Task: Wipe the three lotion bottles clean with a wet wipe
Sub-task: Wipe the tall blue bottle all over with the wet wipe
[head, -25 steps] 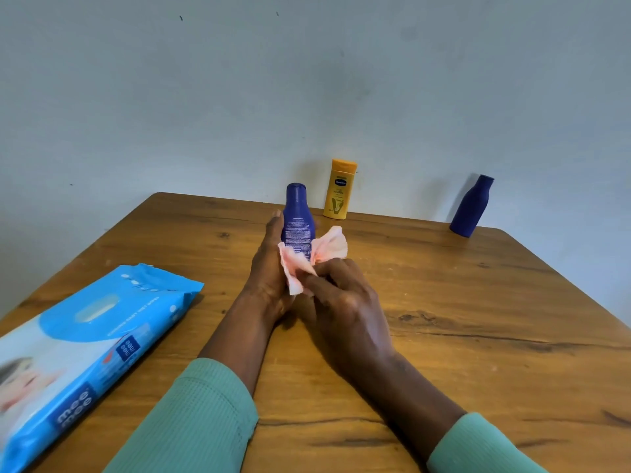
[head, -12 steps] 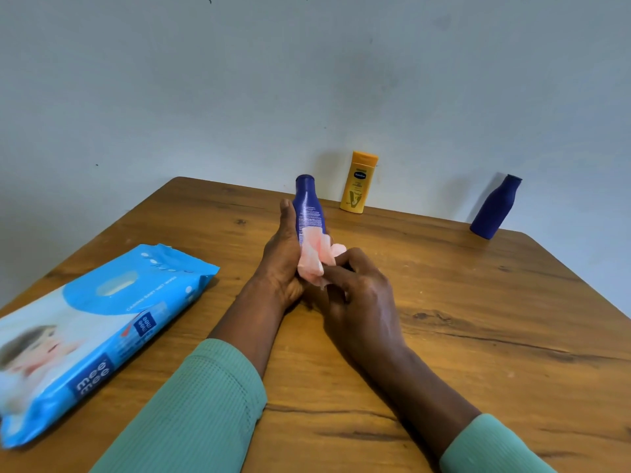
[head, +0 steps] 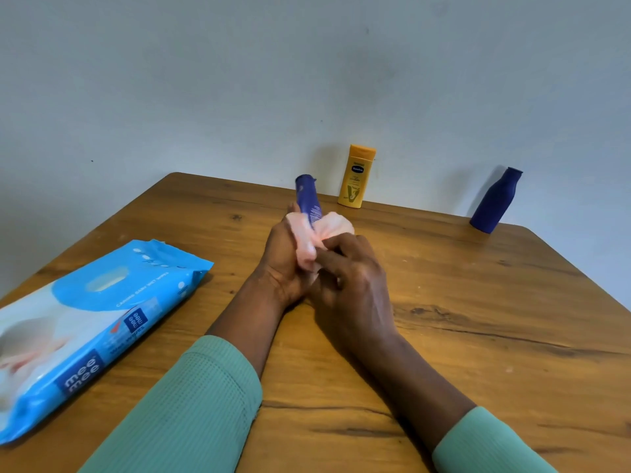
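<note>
My left hand (head: 283, 261) grips the lower part of a dark blue lotion bottle (head: 308, 199), which leans a little to the left above the table. A pale pink wet wipe (head: 333, 225) is wrapped round the bottle's lower half, and my right hand (head: 351, 278) pinches the wipe against the bottle. The bottle's base is hidden by the wipe and my fingers. A yellow lotion bottle (head: 356, 177) stands upright at the table's far edge by the wall. A second dark blue bottle (head: 495, 201) stands at the far right corner.
A large blue pack of baby wet wipes (head: 88, 322) lies on the left of the wooden table (head: 478, 302), its flap shut. A plain pale wall rises right behind the table's far edge.
The wipe has spread further round the bottle's lower half. My right hand has shifted its pinch on it, and the bottle has tipped further to the left.
</note>
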Available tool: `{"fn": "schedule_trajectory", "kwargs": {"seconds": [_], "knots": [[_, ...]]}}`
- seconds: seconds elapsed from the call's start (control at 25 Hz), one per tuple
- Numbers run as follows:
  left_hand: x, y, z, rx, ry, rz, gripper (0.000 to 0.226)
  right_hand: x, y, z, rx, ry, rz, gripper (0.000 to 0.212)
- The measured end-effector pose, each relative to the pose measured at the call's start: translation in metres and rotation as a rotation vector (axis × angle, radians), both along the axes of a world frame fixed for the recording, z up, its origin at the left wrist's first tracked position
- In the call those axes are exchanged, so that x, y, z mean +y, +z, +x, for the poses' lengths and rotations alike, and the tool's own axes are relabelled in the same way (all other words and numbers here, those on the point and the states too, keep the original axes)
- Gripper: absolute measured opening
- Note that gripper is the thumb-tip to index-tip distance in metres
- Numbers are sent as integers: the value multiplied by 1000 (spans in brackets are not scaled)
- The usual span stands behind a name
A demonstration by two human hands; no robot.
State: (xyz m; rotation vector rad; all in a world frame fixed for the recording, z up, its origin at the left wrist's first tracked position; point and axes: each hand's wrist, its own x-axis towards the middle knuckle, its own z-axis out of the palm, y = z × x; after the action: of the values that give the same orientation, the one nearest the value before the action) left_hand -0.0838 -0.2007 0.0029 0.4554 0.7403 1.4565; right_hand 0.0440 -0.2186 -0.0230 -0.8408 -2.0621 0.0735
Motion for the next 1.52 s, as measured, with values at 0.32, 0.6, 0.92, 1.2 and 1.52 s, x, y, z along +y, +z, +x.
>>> {"fn": "schedule_trajectory", "kwargs": {"seconds": [0.32,0.6,0.92,1.2,1.52], "knots": [[-6,5,1,47,-46,-24,55,-4,3,13,-161,82,110,32],[-6,4,8,112,-21,78,51,14,8,19,297,16,-397,27],[2,1,5,17,72,22,62,-5,3,9,155,107,-312,17],[9,-5,14,160,176,84,58,19,-10,-4,626,128,-901,55],[11,-5,24,148,210,103,61,27,-8,-13,935,111,-991,60]]}}
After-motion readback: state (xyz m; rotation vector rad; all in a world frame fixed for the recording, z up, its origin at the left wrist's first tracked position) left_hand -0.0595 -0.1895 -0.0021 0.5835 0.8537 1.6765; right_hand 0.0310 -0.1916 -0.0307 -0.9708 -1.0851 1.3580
